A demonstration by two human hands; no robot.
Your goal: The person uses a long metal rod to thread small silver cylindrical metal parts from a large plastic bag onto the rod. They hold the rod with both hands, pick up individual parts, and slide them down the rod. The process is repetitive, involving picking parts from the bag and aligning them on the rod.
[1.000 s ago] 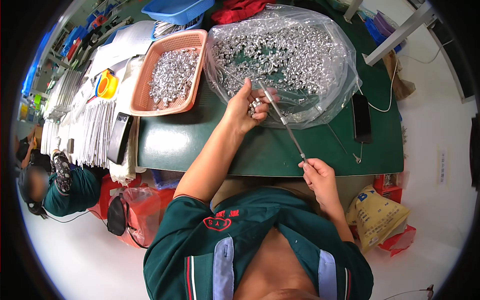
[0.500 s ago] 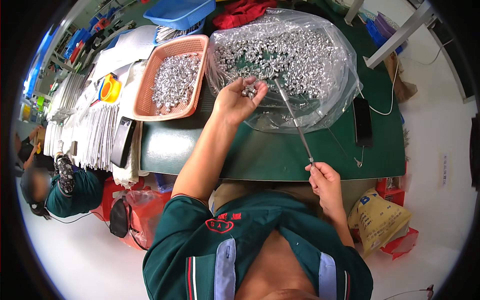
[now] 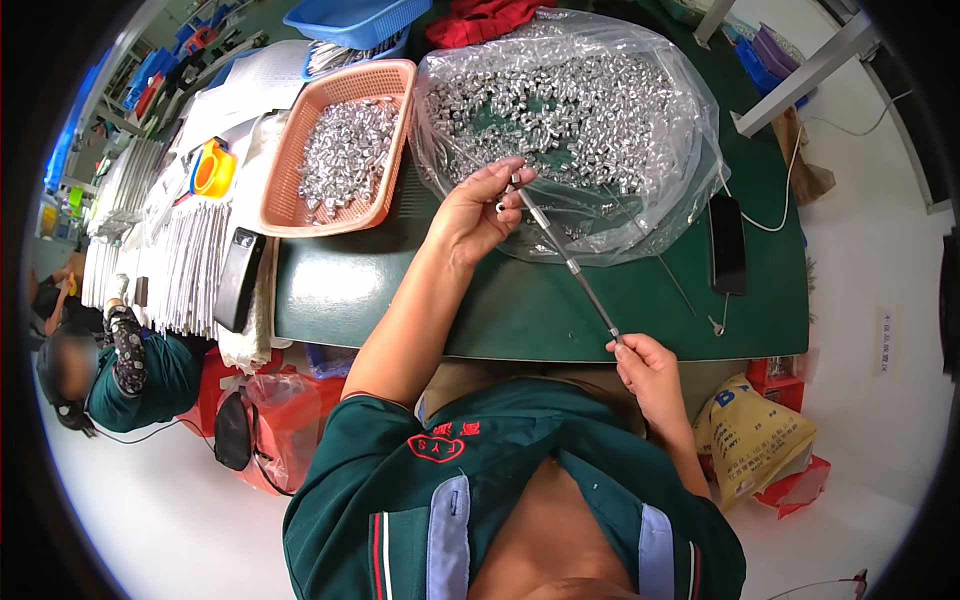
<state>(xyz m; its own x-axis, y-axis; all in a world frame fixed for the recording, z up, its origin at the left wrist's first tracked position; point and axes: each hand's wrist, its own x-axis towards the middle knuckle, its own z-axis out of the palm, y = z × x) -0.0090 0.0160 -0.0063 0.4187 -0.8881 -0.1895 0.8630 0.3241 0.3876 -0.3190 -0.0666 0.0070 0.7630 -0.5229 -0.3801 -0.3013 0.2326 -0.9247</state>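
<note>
My right hand [image 3: 650, 372], closed in a pinch, grips the near end of a thin metal rod [image 3: 596, 303]. The rod slants up and left to my left hand [image 3: 472, 217]. Between the left thumb and forefinger is a small silvery metal piece [image 3: 516, 179] at the rod's far tip. Another such piece shows in the curled fingers; how many the palm holds is hidden. A bright short sleeve [image 3: 573, 266] sits around the rod partway along. Just beyond both hands, many small shiny metal pieces [image 3: 630, 140] lie spread on a clear plastic bag [image 3: 690, 205].
An orange basket [image 3: 268, 190] of similar pieces stands left, with a blue basket [image 3: 350, 28] behind it. A phone [image 3: 727, 245] and a thin wire-like rod [image 3: 678, 287] lie right on the green table [image 3: 340, 300]. Farther left are a black case [image 3: 240, 280], white stacks and a seated person.
My left hand has turned and closed its fingers at the rod's tip. The rod has swung left and toward me, from over the pile to that hand. A sleeve now shows partway along it.
</note>
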